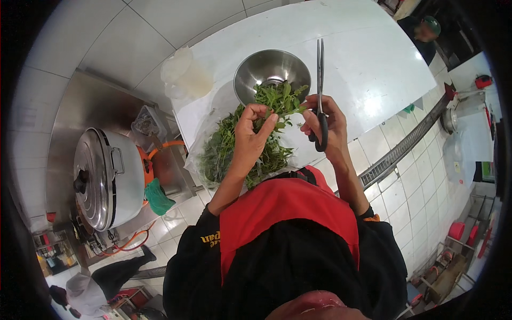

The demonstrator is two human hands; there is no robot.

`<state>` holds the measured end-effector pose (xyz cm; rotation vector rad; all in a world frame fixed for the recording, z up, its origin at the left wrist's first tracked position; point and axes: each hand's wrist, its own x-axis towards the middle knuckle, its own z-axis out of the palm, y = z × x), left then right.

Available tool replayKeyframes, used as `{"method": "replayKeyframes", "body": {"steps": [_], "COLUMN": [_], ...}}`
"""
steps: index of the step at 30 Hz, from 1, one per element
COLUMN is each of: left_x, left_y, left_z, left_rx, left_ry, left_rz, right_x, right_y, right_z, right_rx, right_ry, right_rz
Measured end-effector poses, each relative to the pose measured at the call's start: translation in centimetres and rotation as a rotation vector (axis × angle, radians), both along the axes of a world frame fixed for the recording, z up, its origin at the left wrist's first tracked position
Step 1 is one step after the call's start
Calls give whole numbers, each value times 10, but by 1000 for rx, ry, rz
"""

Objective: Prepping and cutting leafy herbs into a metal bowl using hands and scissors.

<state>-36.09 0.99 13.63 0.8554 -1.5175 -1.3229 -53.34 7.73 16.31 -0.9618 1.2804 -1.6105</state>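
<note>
Leafy green herb sprigs [282, 98] are pinched between the thumb and fingers of my left hand [256, 130], just in front of a stainless steel bowl [250, 72]. My right hand [330, 124] holds black-handled scissors [320, 84], their long blades pointing away from me and nearly together. Its fingertips are close to the stem end of the sprigs; whether they touch is hard to tell. Under my left wrist, a clear plastic bag [194, 162] lies spread with a heap of green herbs [222, 154] on it. Some leaves overlap the bowl's near rim.
The white table [348, 64] carries a knotted plastic bag [188, 76] at its far left. Left of it, a large lidded pot [120, 180] stands near a green cloth [159, 198] and a plastic container [149, 124]. Other people [426, 34] are at far right and lower left.
</note>
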Motion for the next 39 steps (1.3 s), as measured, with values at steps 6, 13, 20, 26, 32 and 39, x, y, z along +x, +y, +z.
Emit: {"method": "replayKeyframes", "body": {"steps": [6,13,20,26,32,39], "left_x": [-3,0,4,0,0,2], "left_y": [2,5,-8,-7,-2,-3], "left_z": [-3,8,4,2,4,-6], "left_rx": [18,355,522,478,353,338], "left_ry": [-5,221,273,139,125,161], "left_rz": [-55,-151,-97,-63,-36,10], "right_x": [0,1,11,20,19,25], "right_y": [-9,-16,-11,-16,-26,-36], "right_z": [-7,-13,-10,-7,-15,-19], "right_rx": [30,-32,-150,-209,-297,-188], "right_ry": [-27,66,173,606,996,904], "right_rz": [-19,-57,-214,-126,-122,-71]}}
